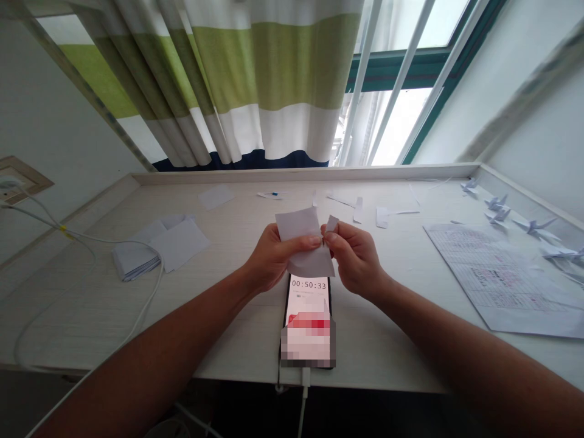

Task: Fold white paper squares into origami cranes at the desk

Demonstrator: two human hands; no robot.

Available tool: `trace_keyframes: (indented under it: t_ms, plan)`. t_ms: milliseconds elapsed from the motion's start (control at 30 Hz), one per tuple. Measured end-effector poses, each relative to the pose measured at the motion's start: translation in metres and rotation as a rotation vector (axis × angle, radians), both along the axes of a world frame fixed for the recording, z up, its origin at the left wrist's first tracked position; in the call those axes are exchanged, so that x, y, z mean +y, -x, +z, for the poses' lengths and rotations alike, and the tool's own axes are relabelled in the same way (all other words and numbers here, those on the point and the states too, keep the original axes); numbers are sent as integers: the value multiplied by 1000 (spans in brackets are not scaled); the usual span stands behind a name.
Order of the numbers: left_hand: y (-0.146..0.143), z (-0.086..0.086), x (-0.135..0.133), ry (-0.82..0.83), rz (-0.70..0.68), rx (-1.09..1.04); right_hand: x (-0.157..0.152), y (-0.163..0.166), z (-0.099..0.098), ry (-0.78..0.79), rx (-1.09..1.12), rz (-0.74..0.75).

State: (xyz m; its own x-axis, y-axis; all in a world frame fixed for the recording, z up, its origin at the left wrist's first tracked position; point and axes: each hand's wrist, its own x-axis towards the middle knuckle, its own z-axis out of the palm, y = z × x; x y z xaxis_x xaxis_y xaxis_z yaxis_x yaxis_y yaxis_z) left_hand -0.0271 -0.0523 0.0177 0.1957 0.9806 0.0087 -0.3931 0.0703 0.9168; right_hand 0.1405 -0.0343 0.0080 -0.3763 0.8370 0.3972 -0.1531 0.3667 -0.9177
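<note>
Both my hands hold one white sheet of paper (302,240) above the desk. My left hand (272,254) pinches its left part, thumb on top. My right hand (354,257) pinches a narrow strip at its right edge (331,224), which stands apart from the main piece as if torn. Under my hands a phone (308,316) lies flat on the desk, showing a timer that reads 00:50:33, with a white cable plugged in at its near end.
A stack of white paper (155,248) lies at the left. Paper scraps (356,208) are scattered along the back of the pale wooden desk (228,316). A printed sheet (502,277) lies right, with several folded paper cranes (531,226) behind it. A white cable (91,240) loops from a wall socket.
</note>
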Motion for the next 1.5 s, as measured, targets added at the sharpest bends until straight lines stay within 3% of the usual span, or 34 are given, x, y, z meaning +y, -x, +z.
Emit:
trace_keyframes:
  t_ms: [200, 367, 633, 900, 1100, 1300, 1500]
  plan:
    - [3, 1, 7, -2, 46, 47, 10, -1, -7, 85, 78, 45]
    - [11, -1, 16, -59, 157, 144, 14, -5, -9, 89, -32, 84]
    - [17, 3, 16, -44, 155, 206, 12, -4, -5, 96, -107, 58]
    - [17, 9, 13, -60, -87, 119, 14, -4, 3, 94, 58, -62]
    - [11, 3, 9, -23, -9, 215, 16, -5, 0, 64, 55, -20]
    - [12, 2, 10, -24, -28, 252, 19, -9, -2, 9, -54, -67]
    - [27, 12, 14, 91, -285, 85, 16, -11, 2, 3, -109, -23]
